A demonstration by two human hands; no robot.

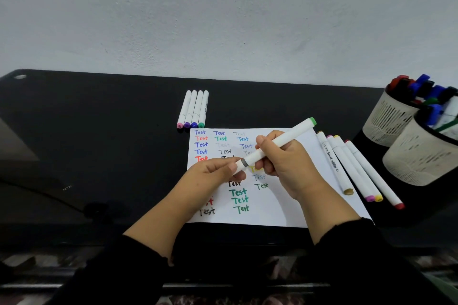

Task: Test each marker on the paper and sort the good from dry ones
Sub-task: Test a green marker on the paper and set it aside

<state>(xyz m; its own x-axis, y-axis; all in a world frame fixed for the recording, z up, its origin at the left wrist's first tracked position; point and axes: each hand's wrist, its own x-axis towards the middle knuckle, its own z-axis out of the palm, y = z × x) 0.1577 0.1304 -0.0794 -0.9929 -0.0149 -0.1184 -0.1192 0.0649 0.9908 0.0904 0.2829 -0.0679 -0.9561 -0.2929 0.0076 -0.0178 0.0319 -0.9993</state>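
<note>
A white marker (282,141) with a green end cap slants above the paper (280,210). My right hand (285,163) grips its barrel. My left hand (213,173) pinches the white cap at its lower end, beside a grey band. The white paper carries many coloured "Test" words in columns. Several white markers (194,109) lie in a tidy row just beyond the paper's far left corner. Another group of several markers (357,168) lies along the paper's right edge.
Two beige mesh pen holders stand at the right: the farther holder (389,119) and the nearer holder (418,158), both stuffed with markers. The black table (99,131) meets a white wall behind. Its front edge runs below my sleeves.
</note>
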